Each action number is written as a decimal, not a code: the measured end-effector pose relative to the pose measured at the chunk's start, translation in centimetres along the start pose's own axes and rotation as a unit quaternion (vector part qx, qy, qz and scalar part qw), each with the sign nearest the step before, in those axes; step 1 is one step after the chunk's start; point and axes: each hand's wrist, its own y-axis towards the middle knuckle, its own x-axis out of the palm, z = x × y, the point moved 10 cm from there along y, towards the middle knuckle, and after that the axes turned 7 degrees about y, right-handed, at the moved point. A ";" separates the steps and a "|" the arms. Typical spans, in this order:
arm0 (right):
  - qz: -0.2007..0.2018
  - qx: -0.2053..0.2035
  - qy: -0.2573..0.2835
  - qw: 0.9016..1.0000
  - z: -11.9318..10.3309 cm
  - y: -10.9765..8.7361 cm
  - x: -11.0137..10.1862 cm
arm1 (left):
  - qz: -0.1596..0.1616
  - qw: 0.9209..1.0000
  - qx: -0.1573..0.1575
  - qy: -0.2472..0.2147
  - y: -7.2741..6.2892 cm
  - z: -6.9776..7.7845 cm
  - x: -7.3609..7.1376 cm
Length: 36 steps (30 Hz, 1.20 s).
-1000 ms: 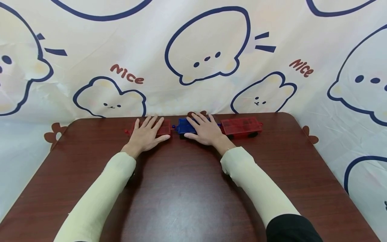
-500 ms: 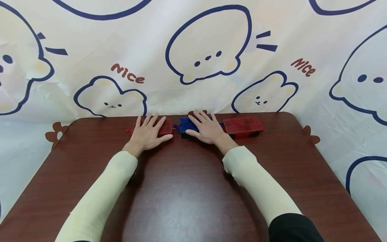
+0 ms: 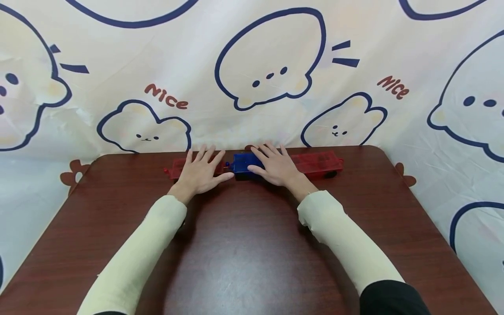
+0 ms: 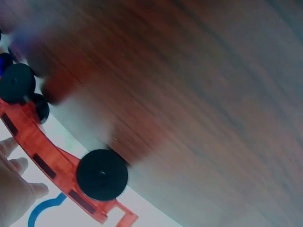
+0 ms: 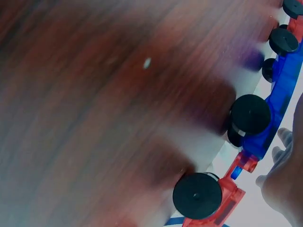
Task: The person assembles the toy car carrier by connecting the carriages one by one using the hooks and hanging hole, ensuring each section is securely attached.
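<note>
A row of toy wagons with black wheels lies along the table's far edge: a red wagon [image 3: 178, 167] at the left, a blue wagon [image 3: 242, 162] in the middle, another red wagon [image 3: 319, 162] at the right. My left hand [image 3: 198, 173], fingers straight and spread, lies over the left red wagon's right part and hides it. With spread fingers too, my right hand [image 3: 279, 168] covers the joint between the blue and right red wagons. In the right wrist view a red coupling [image 5: 244, 161] meets the blue wagon's end. Neither hand curls round anything.
The brown wooden table [image 3: 236, 236] extends toward me, its rounded far corners close to a white cloth backdrop [image 3: 244, 127] with blue cartoon outlines. This cloth also hangs at both sides. The wagons stand right before it.
Both hands have slid to the right over the wagons, baring the left red wagon's left end and more of the blue wagon. The wagons themselves stay nearly in place.
</note>
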 end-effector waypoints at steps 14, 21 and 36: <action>0.019 -0.007 0.010 1.000 1.9 -1.8 -2.2 | 0.007 1.000 0.009 -0.007 0.8 2.1 -0.7; 0.034 -0.006 0.023 0.999 3.1 -2.8 -2.5 | 0.009 1.000 0.016 -0.005 1.0 3.2 -0.7; 0.040 0.017 0.043 0.998 5.6 -4.6 -2.7 | 0.018 0.999 0.023 -0.021 1.5 5.5 -1.1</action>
